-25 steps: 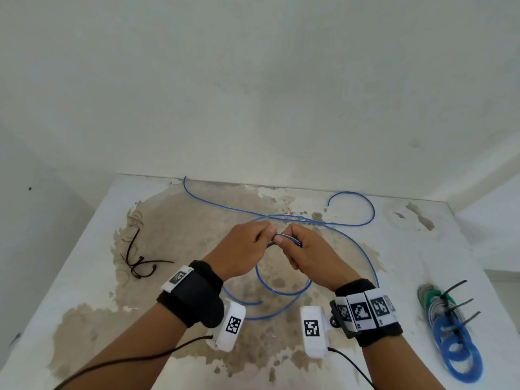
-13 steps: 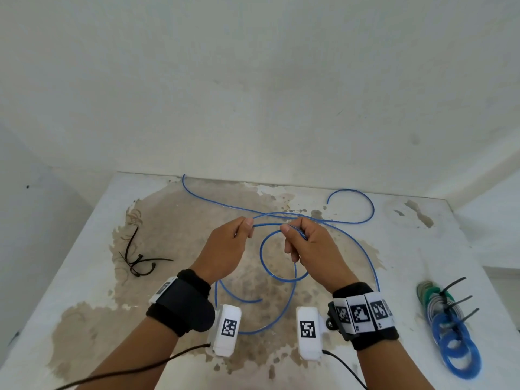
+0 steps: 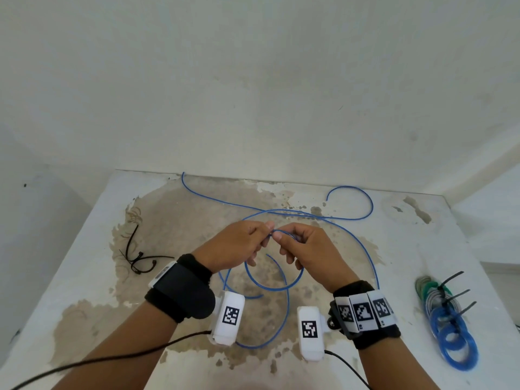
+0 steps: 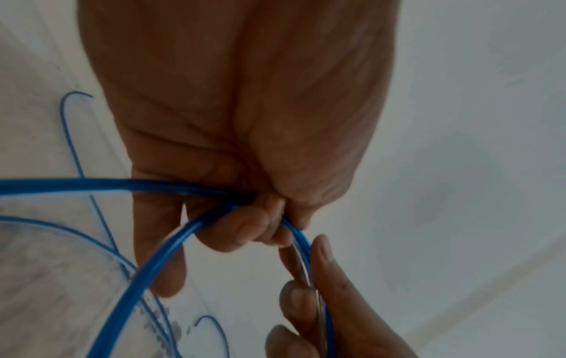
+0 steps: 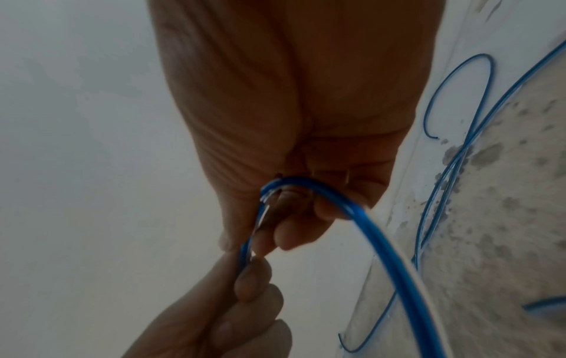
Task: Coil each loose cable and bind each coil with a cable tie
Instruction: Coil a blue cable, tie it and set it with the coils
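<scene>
A thin blue cable (image 3: 363,246) sprawls in loose curves over the stained white table (image 3: 84,263). Both hands are raised above the table's middle, fingertips almost touching. My left hand (image 3: 247,243) pinches the blue cable (image 4: 171,244) between thumb and curled fingers. My right hand (image 3: 301,246) grips the same cable (image 5: 361,218), with a small loop (image 3: 274,280) hanging below both hands. The cable's far ends trail toward the back edge and the back right.
Several black cable ties (image 3: 138,257) lie at the left of the table. At the right edge sit bound coils (image 3: 450,330), blue, green and grey, each with a black tie sticking out. A white wall rises behind the table. Wrist camera leads trail toward me.
The hands have come back together after drawing apart half a second ago. The hanging loop under them has shifted, and the loose cable on the table has been pulled slightly nearer.
</scene>
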Demonstrator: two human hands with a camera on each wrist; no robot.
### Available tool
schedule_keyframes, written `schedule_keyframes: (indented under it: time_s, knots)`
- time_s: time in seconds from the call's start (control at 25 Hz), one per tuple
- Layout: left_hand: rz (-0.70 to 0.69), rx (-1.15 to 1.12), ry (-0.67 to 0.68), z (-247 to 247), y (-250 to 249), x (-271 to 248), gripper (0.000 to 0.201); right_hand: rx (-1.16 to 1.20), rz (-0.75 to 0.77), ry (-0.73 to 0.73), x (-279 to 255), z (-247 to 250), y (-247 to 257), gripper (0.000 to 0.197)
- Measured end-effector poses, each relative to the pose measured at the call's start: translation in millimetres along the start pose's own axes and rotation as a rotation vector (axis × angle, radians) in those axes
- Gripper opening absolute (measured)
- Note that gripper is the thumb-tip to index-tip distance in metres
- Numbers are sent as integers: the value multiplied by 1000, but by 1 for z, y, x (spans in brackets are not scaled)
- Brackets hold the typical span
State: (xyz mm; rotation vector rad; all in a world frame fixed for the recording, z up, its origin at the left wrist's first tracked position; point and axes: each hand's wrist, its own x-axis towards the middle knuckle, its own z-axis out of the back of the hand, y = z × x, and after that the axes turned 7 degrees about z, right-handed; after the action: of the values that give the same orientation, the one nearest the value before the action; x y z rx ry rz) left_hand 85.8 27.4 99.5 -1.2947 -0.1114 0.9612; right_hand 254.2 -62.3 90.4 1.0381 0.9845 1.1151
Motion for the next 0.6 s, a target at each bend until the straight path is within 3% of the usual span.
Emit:
schedule_keyframes:
  time_s: [0.24, 0.48, 0.6]
  knots:
    - [-56, -43, -54, 5, 11, 0, 45, 70, -94, -39, -2, 4, 1, 11]
    - [-25, -173, -252, 1, 19, -2, 38, 155, -122, -139, -2, 5, -1, 18]
    - [11, -127, -175, -3, 13, -4, 31, 165, -113, -148, 0, 6, 2, 18]
